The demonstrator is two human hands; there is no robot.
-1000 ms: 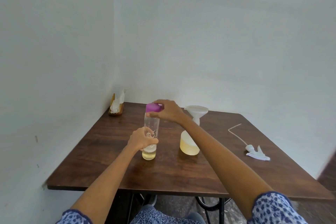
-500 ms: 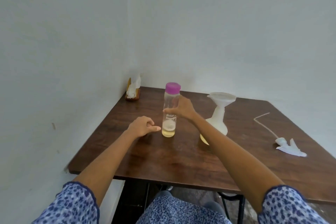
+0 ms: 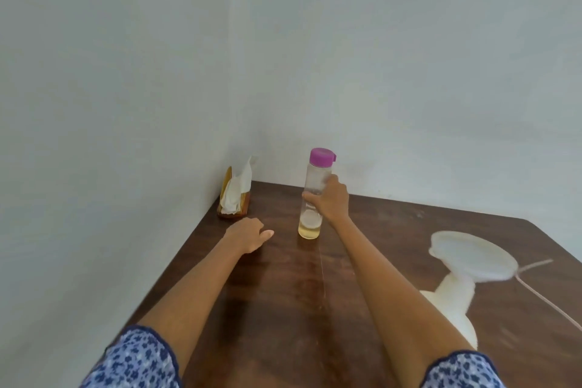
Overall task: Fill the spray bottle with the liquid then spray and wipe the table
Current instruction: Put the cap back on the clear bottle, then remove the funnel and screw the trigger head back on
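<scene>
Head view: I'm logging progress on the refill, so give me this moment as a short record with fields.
clear bottle: upright on the table, purple cap on, a little yellowish liquid at the bottom
right hand: grips the clear bottle at mid-height
left hand: rests on the table, holds nothing
spray bottle: white, funnel in its neck, spray head not fitted
tissue holder: in the far left corner, by the wall

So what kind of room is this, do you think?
Probably a plain indoor room corner used as a small work or eating spot: bare pale walls meet behind a dark wooden table, with a napkin holder tucked into the corner.
</scene>
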